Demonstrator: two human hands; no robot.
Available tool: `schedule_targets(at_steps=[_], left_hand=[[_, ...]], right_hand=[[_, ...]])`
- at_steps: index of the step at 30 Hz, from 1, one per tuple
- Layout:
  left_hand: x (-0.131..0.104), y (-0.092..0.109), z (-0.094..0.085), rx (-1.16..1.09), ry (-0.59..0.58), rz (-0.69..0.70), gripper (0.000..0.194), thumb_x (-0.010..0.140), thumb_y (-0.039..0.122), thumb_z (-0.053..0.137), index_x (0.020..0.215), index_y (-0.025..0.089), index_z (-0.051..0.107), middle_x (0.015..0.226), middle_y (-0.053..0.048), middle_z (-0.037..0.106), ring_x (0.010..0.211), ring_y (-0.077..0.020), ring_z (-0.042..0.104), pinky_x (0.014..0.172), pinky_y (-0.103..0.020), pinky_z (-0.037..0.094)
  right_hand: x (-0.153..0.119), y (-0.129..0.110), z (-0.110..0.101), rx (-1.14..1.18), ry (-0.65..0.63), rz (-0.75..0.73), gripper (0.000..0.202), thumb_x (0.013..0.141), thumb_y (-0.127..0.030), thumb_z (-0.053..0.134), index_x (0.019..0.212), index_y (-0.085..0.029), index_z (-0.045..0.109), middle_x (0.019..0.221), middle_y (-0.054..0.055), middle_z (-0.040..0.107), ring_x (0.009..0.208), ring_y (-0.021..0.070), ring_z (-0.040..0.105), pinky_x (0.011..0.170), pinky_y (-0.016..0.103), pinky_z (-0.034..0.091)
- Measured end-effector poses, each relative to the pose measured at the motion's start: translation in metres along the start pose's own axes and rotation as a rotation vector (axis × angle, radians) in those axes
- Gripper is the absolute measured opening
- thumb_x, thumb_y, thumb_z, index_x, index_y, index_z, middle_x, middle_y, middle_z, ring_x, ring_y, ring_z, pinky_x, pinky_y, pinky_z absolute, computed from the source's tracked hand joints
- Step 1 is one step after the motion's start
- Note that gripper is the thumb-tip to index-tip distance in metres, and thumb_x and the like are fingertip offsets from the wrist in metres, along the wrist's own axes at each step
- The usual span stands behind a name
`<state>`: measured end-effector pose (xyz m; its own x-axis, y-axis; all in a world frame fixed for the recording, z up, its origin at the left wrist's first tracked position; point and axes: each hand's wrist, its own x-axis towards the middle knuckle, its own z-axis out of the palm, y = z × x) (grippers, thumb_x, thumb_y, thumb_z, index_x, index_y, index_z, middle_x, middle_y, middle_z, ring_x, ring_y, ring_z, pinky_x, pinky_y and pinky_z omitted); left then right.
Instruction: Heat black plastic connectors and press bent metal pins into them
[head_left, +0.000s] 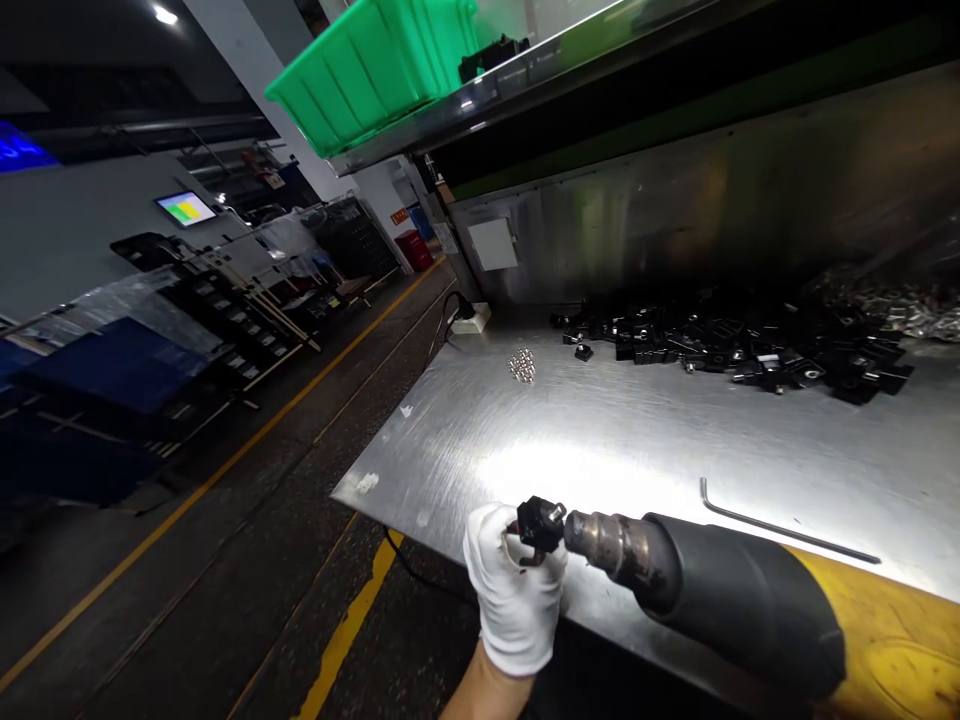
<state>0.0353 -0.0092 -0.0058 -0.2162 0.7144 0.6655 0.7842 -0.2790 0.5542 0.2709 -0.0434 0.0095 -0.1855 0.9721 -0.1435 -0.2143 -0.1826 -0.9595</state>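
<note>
My left hand [517, 605], in a white glove, is closed around a small black block [537, 524] with a short metal pin sticking out toward the right. The fingers wrap the block from below and behind. Right beside the pin is the stepped, stained metal nose [611, 543] of a power tool. Its black front sleeve [739, 595] and yellow body [892, 635] come in from the lower right. Whether nose and pin touch, I cannot tell. My right hand is out of the picture.
A hex key [787, 528] lies on the steel table [435, 450]. Toward the back are a small pile of shiny metal pieces [522, 366], a heap of black parts [735, 340] and a power strip [471, 318]. A green bin [375, 75] sits on the shelf above.
</note>
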Motion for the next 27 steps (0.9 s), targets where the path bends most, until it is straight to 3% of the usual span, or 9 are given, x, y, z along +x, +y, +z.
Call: schedule_targets(at_steps=[3,8,12,17,22,27], left_hand=[[-0.001,-0.001,0.001,-0.011,0.035,0.024,0.028,0.094,0.049,0.056,0.108,0.025,0.051,0.096,-0.008,0.052,0.083,-0.023,0.057,0.075,-0.043,0.053],[-0.001,0.001,0.002,0.036,0.067,0.036,0.024,0.095,0.046,0.056,0.105,0.024,0.051,0.093,-0.007,0.053,0.082,-0.0224,0.057,0.074,-0.044,0.054],[0.0,0.003,0.001,0.045,0.085,0.071,0.024,0.094,0.047,0.057,0.102,0.025,0.05,0.094,-0.006,0.053,0.082,-0.0217,0.058,0.074,-0.041,0.054],[0.003,0.002,0.001,0.053,0.102,0.098,0.025,0.094,0.046,0.059,0.101,0.024,0.05,0.093,-0.005,0.053,0.082,-0.0201,0.056,0.074,-0.038,0.053],[0.005,0.0,0.003,0.062,0.163,0.168,0.024,0.091,0.041,0.063,0.101,0.023,0.052,0.091,-0.003,0.054,0.079,-0.0181,0.057,0.071,-0.034,0.051],[0.003,0.001,0.003,0.046,0.157,0.136,0.022,0.09,0.039,0.065,0.099,0.024,0.052,0.092,-0.004,0.054,0.082,-0.0195,0.056,0.075,-0.036,0.05]], right_hand=[[0.015,0.01,0.001,-0.004,-0.031,-0.017,0.05,0.045,-0.038,0.09,0.091,-0.046,0.071,0.06,0.005,0.057,0.07,0.0466,0.069,0.023,0.039,0.041],[0.016,0.015,-0.013,-0.005,-0.078,-0.044,0.048,0.036,-0.041,0.086,0.082,-0.045,0.072,0.054,0.006,0.054,0.054,0.0453,0.065,0.016,0.034,0.027],[0.013,0.019,-0.023,0.001,-0.098,-0.059,0.04,0.041,-0.045,0.086,0.078,-0.043,0.072,0.051,0.006,0.052,0.05,0.0429,0.064,0.016,0.033,0.026],[0.01,0.03,-0.013,0.01,-0.113,-0.075,0.035,0.044,-0.048,0.087,0.074,-0.039,0.072,0.049,0.005,0.051,0.055,0.0422,0.066,0.019,0.032,0.032],[0.003,0.036,-0.005,0.007,-0.102,-0.052,0.031,0.056,-0.058,0.084,0.066,-0.033,0.069,0.046,0.005,0.049,0.058,0.0401,0.069,0.022,0.029,0.035],[0.008,0.038,-0.007,-0.015,-0.049,0.022,0.029,0.065,-0.062,0.083,0.07,-0.035,0.071,0.046,0.005,0.051,0.059,0.0398,0.069,0.023,0.031,0.037]])
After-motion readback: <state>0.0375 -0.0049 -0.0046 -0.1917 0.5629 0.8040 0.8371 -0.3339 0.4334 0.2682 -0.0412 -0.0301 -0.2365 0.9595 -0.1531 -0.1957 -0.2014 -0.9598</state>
